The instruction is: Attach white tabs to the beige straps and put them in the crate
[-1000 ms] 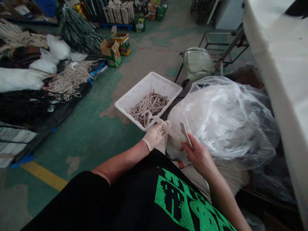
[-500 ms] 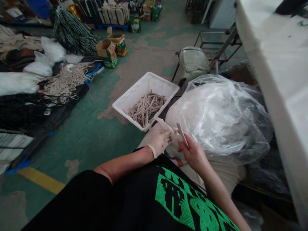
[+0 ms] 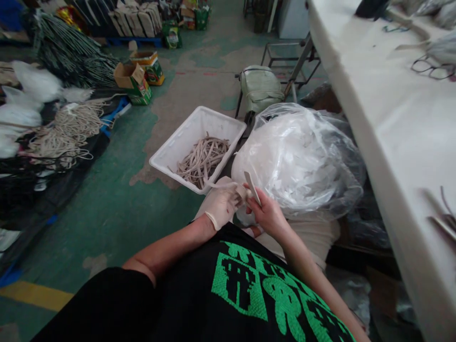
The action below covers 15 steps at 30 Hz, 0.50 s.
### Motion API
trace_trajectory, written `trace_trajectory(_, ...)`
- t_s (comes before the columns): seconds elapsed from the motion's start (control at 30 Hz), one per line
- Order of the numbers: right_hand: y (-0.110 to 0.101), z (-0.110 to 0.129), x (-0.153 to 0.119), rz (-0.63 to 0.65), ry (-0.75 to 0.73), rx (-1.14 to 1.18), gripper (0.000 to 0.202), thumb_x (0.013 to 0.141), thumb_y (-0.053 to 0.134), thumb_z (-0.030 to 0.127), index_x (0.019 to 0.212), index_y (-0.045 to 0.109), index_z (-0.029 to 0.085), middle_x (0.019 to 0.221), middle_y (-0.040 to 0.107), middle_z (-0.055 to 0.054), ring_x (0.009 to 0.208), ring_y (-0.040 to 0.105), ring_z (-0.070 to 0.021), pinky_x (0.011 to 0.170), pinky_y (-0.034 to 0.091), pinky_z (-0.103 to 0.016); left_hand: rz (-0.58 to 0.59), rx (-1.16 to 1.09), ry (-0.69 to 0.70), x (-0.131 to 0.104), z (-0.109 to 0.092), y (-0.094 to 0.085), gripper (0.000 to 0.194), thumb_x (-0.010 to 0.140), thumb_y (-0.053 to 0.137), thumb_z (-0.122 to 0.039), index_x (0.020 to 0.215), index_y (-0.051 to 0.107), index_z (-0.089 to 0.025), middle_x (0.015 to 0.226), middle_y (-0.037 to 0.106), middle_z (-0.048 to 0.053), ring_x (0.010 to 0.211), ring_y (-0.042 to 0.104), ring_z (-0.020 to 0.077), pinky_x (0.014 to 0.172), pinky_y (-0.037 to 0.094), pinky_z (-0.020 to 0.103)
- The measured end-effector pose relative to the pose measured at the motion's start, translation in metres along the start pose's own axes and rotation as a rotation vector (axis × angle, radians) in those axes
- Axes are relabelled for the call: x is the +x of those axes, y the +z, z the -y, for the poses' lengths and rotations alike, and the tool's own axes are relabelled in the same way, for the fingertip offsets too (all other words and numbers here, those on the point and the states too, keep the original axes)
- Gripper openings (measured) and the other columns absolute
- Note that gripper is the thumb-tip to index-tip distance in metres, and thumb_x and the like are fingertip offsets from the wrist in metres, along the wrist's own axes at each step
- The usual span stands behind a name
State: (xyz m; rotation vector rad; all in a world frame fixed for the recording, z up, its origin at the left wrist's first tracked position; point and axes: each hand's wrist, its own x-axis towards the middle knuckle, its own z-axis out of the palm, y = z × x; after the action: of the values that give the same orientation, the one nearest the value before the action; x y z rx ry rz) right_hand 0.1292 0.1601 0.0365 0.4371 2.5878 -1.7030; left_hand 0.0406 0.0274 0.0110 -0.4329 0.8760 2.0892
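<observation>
One black shirt (image 3: 171,289): on the person's body, nearer than the white tub, bearing a green print (image 3: 242,285)
Right hand (image 3: 267,211): bare, to the near right of the tub, fingers bent and closed in a pinch on a flat pale piece
Flat pale piece (image 3: 252,189): standing up at a tilt from the right hand's grip
Left hand (image 3: 223,209): in a pale thin glove, just nearer than the tub, fingers curled most of the way in around a pale strip, the fingertips close to the right hand's
Pale strip (image 3: 223,185): running from the left hand to the tub's near rim; whether it joins the flat piece cannot be told
White table (image 3: 384,109): well to the right of the tub
Clear plastic bag (image 3: 299,161): filled with white material, just right of the tub
White tub (image 3: 221,122): on the green and grey floor (image 3: 124,190), beyond the hands
Greyish strips (image 3: 203,159): loose tangled heap inside the tub
Eyeglasses (image 3: 432,69): on the table, far right of the tub
Pale cord (image 3: 71,126): loose pile, well left of the tub
Wrapped green bundle (image 3: 261,90): beyond the tub, to its right
Two open cartons (image 3: 137,88): beyond the tub, to its left
Dark green cords (image 3: 67,52): large sheaf, beyond the tub, farther left
Striped stack (image 3: 137,19): farthest beyond the tub, to its left
</observation>
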Motion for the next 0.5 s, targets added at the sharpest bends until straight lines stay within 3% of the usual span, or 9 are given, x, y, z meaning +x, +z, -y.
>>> trace_trajectory(0.1, -0.005, 0.001, -0.007, -0.034, 0.089, 0.137, 0.057, 0.093, 0.048, 0.042, 0.144, 0.050, 0.016, 0.065, 0.062, 0.003, 0.039, 0.045, -0.0097, 0.039, 0.038, -0.022, -0.050, -0.035, 0.033, 0.000, -0.019, -0.003, 0.015, 0.093, 0.060, -0.019, 0.099, 0.072, -0.013, 0.100, 0.077, 0.008, 0.092, 0.071, 0.0148, 0.086, 0.051, 0.025)
trace_trajectory(0.2, -0.020, 0.009, -0.028, -0.045, 0.094, 0.067, 0.051, 0.091, 0.052, 0.038, 0.136, 0.059, 0.017, 0.057, 0.058, 0.005, 0.040, 0.048, -0.0106, 0.042, 0.041, -0.022, -0.064, -0.018, -0.014, -0.001, -0.023, -0.008, 0.020, 0.095, 0.057, -0.021, 0.103, 0.073, -0.014, 0.107, 0.076, 0.009, 0.102, 0.070, 0.0158, 0.095, 0.049, 0.026)
trace_trajectory(0.3, -0.043, 0.018, -0.056, -0.022, 0.045, -0.124, 0.038, 0.090, 0.054, 0.033, 0.122, 0.071, 0.021, 0.052, 0.058, 0.004, 0.045, 0.053, -0.0124, 0.049, 0.044, -0.023, -0.050, -0.003, -0.146, -0.007, -0.006, -0.010, 0.023, 0.096, 0.056, -0.025, 0.106, 0.074, -0.016, 0.114, 0.075, 0.009, 0.106, 0.069, 0.0164, 0.096, 0.049, 0.027)
trace_trajectory(0.4, -0.063, 0.022, -0.080, -0.009, 0.033, -0.220, 0.037, 0.090, 0.053, 0.034, 0.120, 0.073, 0.023, 0.050, 0.058, 0.003, 0.042, 0.050, -0.0125, 0.045, 0.039, -0.024, -0.031, 0.004, -0.253, -0.015, 0.014, -0.009, 0.022, 0.097, 0.056, -0.024, 0.103, 0.075, -0.016, 0.115, 0.075, 0.009, 0.102, 0.070, 0.0149, 0.092, 0.050, 0.025)
trace_trajectory(0.5, -0.062, 0.019, -0.085, -0.012, 0.029, -0.245, 0.038, 0.090, 0.053, 0.034, 0.121, 0.073, 0.023, 0.050, 0.058, 0.003, 0.042, 0.050, -0.0131, 0.046, 0.039, -0.025, 0.034, 0.021, -0.351, -0.021, 0.028, -0.006, 0.019, 0.095, 0.060, -0.023, 0.102, 0.075, -0.014, 0.110, 0.075, 0.011, 0.098, 0.070, 0.0161, 0.092, 0.050, 0.026)
